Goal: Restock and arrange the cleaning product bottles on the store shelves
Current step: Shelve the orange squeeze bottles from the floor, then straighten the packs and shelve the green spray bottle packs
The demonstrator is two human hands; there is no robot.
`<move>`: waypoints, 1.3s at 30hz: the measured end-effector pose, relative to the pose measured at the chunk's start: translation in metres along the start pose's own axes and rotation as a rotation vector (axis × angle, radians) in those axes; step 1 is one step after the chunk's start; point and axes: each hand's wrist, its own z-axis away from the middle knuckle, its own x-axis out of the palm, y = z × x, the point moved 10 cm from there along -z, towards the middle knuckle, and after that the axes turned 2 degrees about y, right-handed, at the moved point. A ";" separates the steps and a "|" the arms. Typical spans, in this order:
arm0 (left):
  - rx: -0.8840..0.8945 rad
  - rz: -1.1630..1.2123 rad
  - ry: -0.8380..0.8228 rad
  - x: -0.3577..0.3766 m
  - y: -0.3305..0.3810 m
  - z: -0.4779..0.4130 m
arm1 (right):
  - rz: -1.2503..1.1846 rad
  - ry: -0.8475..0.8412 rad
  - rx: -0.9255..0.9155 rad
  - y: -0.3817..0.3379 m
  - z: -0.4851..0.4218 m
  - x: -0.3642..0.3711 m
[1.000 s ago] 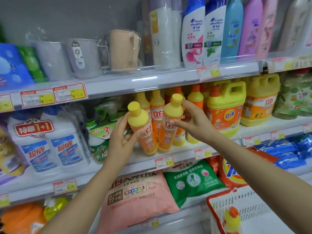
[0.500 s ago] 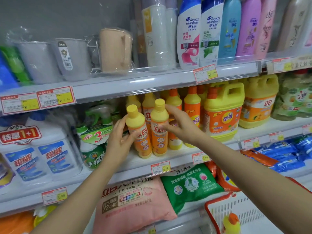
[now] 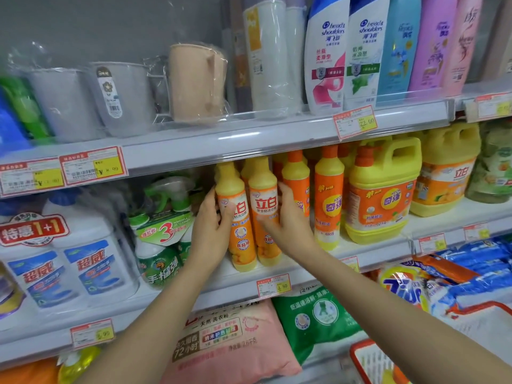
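Arms outstretched, left hand fingers clamp one upright yellow-orange plastic bottle, right hand fingers its touching twin bottle.

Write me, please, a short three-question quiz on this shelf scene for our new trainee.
1. True or false: the left hand grips the left bottle on the middle shelf.
2. What stands immediately right of the right bottle, held by the right hand? A) orange-capped bottles B) grey jugs C) pink bags
3. Fill in: the shampoo bottles stand on the ____ shelf.
Key: 1 true; 2 A; 3 upper.
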 end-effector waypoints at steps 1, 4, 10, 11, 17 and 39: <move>-0.011 -0.018 0.005 0.001 -0.003 0.002 | 0.017 -0.019 0.023 0.007 0.007 0.007; -0.134 -0.053 -0.018 0.009 -0.020 0.012 | 0.064 -0.057 0.091 0.029 0.023 0.021; -0.258 0.004 -0.067 0.028 -0.050 0.022 | 0.145 -0.014 0.125 0.040 0.022 0.022; -0.258 0.022 -0.067 0.029 -0.051 0.021 | 0.143 -0.018 0.124 0.041 0.022 0.022; -0.231 0.123 -0.105 0.037 -0.051 0.023 | 0.013 -0.098 0.167 0.049 0.021 0.035; 0.001 -0.289 0.141 -0.027 -0.021 0.062 | 0.119 0.191 -0.037 0.000 0.041 -0.001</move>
